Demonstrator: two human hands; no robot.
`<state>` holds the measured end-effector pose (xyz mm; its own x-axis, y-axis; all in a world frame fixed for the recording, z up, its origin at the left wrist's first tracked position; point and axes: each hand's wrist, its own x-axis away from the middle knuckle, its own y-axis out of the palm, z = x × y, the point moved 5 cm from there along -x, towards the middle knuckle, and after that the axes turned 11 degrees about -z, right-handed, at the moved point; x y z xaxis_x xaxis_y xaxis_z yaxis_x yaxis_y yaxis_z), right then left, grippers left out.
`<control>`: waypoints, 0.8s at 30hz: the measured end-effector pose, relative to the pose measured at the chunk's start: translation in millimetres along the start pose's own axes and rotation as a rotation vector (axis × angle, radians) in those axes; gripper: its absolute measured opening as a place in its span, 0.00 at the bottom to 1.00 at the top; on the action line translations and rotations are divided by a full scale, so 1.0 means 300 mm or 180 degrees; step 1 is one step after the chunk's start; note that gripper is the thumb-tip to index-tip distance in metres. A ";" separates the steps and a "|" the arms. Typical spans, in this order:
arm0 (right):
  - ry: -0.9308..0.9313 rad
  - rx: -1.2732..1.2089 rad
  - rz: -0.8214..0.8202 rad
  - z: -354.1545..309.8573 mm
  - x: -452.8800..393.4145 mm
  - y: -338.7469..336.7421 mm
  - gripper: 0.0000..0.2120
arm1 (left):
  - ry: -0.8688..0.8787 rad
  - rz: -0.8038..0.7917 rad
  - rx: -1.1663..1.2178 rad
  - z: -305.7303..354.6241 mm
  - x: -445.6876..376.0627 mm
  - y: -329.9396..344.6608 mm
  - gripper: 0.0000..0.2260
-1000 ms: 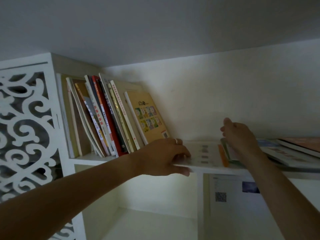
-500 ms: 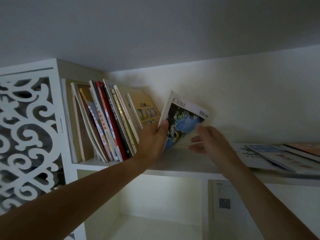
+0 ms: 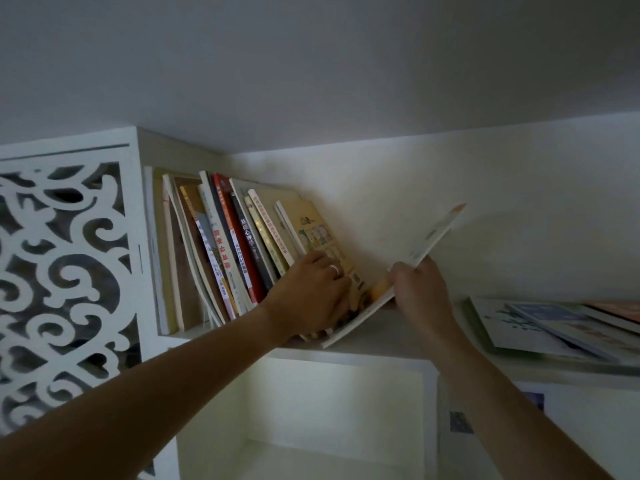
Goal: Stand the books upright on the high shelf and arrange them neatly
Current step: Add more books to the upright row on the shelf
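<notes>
While tilted, the thin book (image 3: 398,271) shows pale.

Home interior, likely living room or study. White shelving unit (image 3: 346,351) set high, close under plain ceiling (image 3: 311,64). At 9 o'clock, white carved scrollwork panel (image 3: 62,278), decorative household style. At 10 o'clock, leaning row of mixed books (image 3: 235,251); at 3 o'clock, thin booklets (image 3: 554,327) lying flat. Plain white wall (image 3: 485,202) behind. Dim indoor light.
</notes>
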<state>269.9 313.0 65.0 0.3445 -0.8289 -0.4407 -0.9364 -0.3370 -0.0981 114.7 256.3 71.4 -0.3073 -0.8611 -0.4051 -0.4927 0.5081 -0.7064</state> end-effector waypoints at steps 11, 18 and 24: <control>-0.0659 0.2262 -0.0260 -0.248 -0.035 0.114 0.18 | 0.0227 0.0436 -0.0162 0.019 0.007 0.007 0.20; -0.0273 0.0639 -0.1580 0.001 -0.007 0.221 0.29 | -0.0624 0.2318 0.0661 -0.040 0.094 -0.069 0.11; -0.0483 0.0449 -0.2070 0.040 0.005 0.266 0.14 | -0.0788 0.2017 0.0483 -0.054 0.063 -0.084 0.17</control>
<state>194.9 290.1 45.9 0.8366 -0.4023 -0.3719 -0.5454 -0.6754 -0.4963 108.1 227.6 91.0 -0.2944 -0.3871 -0.8738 -0.1548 0.9215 -0.3561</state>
